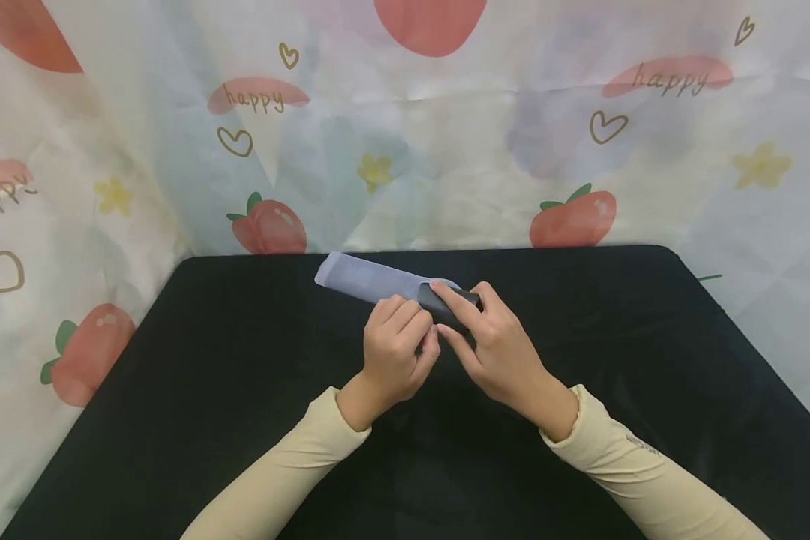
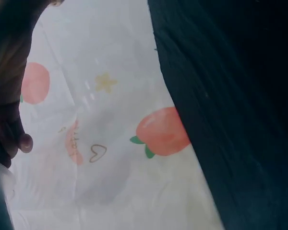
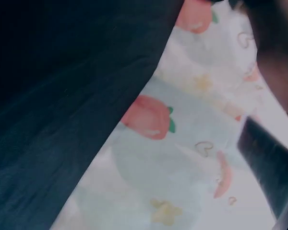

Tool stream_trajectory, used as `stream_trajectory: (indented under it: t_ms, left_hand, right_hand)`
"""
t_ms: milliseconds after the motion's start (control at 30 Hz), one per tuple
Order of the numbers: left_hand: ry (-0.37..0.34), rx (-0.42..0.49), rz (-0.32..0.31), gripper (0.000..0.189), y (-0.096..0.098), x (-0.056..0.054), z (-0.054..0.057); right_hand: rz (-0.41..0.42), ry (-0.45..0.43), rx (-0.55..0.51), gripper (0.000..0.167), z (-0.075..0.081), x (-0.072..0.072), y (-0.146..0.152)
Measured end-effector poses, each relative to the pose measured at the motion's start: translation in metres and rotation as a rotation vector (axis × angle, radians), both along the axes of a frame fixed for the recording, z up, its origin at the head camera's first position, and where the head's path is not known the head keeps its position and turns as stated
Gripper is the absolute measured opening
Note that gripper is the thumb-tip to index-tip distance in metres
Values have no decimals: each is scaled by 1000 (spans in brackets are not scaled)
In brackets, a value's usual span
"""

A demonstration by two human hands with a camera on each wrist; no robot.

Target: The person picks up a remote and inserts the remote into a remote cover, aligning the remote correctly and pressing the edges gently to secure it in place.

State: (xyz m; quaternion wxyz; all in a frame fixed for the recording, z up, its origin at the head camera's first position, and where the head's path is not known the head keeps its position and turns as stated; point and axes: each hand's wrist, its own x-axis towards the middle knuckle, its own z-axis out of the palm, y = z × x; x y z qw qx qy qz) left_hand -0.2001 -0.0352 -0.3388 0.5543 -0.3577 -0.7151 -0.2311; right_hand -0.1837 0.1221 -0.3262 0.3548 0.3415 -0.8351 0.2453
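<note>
In the head view, a long flat pale-blue sleeve (image 1: 371, 277) lies slantwise above the table, its far end pointing left. A black piece (image 1: 435, 298) shows at its right end, partly covered by the fingers. My left hand (image 1: 398, 345) has its fingers curled at the lower edge, where blue meets black. The right hand (image 1: 496, 345) holds the black end, index finger on top and thumb below, its tip close to the left thumb. In the right wrist view a dark slab (image 3: 269, 163) appears beside the shadowed hand (image 3: 276, 57). The left wrist view catches only part of the left hand (image 2: 7, 86).
A black cloth (image 1: 243, 375) covers the table under both hands. Behind it and at the sides hangs a pale curtain (image 1: 445, 150) printed with fruit, hearts and the word "happy". Cream sleeves (image 1: 283, 465) cover both forearms.
</note>
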Motion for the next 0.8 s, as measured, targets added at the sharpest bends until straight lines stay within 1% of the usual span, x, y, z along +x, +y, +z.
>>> stream_trajectory:
  t_ms: [100,167,200,267,333,367,433,500,533,567,600,667,733,800]
  left_hand:
    - [-56,-68,99,29,-6,1,0]
    - [-83,-139,173,28,-11,1,0]
    - [-89,-174,200,27,-13,1,0]
    - [-86,-229,225,22,-21,-1,1]
    - [-72,-267,216,16,-32,-5,3]
    - [-71,-282,210,19,-39,-7,4]
    - [-94,-311,204,39,-54,-12,9]
    - [-133,-369,225,65,-67,-17,16]
    - [-152,-409,243,72,-73,-19,18]
    - [-172,-446,260,72,-77,-20,21]
    - [-184,-481,277,67,-80,-21,23]
    - [-189,-542,305,50,-84,-21,26]
    - [-184,-570,315,34,-83,-20,26]
    - [-186,-583,329,26,-82,-17,26]
  right_hand:
    - [-24,35,44,57,-6,-6,1]
    - [-36,77,74,58,-10,-10,3]
    - [-42,100,89,59,-12,-12,5]
    - [-42,143,114,59,-16,-16,10]
    - [-25,175,138,59,-17,-19,17]
    - [-9,192,150,58,-17,-20,21]
    - [36,235,175,57,-15,-22,30]
    - [90,287,191,55,-13,-24,38]
    - [116,316,194,54,-12,-24,41]
    - [138,339,196,53,-11,-24,44]
    - [157,359,199,52,-11,-24,47]
    - [190,387,205,51,-9,-24,50]
    - [214,390,212,50,-9,-23,52]
    - [235,380,216,50,-9,-21,53]
